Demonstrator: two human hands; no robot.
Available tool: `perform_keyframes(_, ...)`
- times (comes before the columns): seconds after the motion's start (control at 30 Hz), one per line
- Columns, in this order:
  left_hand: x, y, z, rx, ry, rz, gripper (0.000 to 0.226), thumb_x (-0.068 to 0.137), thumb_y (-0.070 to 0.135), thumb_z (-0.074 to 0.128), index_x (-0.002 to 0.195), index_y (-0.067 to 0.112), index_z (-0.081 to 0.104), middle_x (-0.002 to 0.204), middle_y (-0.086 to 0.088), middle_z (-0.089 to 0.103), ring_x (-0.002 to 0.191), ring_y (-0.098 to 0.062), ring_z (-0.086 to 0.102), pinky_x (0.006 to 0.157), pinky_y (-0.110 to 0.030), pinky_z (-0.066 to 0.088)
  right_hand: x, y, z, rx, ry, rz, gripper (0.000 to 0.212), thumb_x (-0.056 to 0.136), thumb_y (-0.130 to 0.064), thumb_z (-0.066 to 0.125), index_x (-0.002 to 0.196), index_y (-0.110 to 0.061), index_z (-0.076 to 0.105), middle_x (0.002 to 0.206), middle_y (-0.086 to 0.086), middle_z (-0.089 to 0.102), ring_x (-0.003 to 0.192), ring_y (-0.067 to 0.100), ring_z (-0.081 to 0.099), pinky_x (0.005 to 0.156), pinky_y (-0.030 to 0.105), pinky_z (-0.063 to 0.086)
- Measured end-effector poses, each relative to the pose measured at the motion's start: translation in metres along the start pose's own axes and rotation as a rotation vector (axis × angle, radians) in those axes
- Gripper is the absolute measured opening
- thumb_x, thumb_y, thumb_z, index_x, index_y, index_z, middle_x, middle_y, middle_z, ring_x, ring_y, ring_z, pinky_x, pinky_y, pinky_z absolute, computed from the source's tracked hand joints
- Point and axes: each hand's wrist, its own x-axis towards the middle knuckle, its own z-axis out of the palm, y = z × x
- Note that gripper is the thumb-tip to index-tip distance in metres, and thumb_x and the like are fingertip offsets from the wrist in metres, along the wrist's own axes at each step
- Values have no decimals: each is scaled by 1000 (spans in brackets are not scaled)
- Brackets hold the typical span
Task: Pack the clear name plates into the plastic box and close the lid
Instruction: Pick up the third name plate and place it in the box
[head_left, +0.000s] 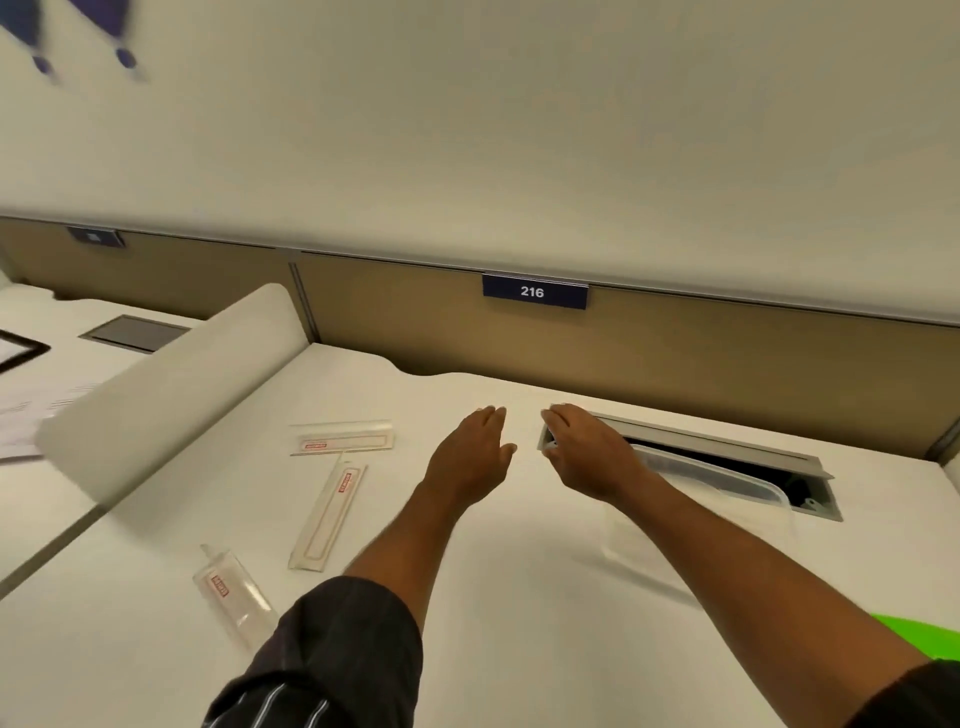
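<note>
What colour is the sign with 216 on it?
The sign is dark blue with white numbers, seen in the head view.

Both arms reach forward from the bottom of the frame toward its centre. The left hand (470, 457) is flat, palm down, fingers together and pointing up the frame, thumb out to the right, holding nothing. Its forearm is bare, with a dark striped sleeve (332, 654) pushed up near the elbow. The right hand (584, 449), just right of centre, is palm down, its fingers curling at the tips. The two hands sit near each other, not touching.
</note>
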Motion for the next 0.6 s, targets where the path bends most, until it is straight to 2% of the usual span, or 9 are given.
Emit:
perform_keyframes(0.23,-48,-77,-32,27,63,-183,52,99,28,42,147,11,30,152,-8,37,140,-22,33,111,-35,32,45,-81,26,60,-53,-123,51,89,-25,59,134,-4,45,132,12,54,124,27,50,101,35,44)
perform_keyframes(0.33,-63,-109,-42,25,82,-250,50,97,26,44,144,11,34,147,-7,43,135,-23,40,106,-37,38,61,-112,41,79,-83,-154,53,92,-27,56,138,-6,41,139,11,50,129,26,45,103,34,42)
perform_keyframes(0.5,-75,-158,-51,70,74,-362,41,94,26,47,133,12,46,129,-7,57,118,-25,53,93,-38,46,89,-148,62,95,-117,-193,50,92,-26,55,136,-8,42,135,9,51,123,25,49,93,35,48)
perform_keyframes(0.6,-79,-187,-47,104,48,-448,27,93,24,47,115,12,55,113,-6,62,106,-26,58,84,-35,46,104,-161,77,103,-145,-192,49,92,-26,54,136,-8,42,134,9,51,121,26,50,90,35,49)
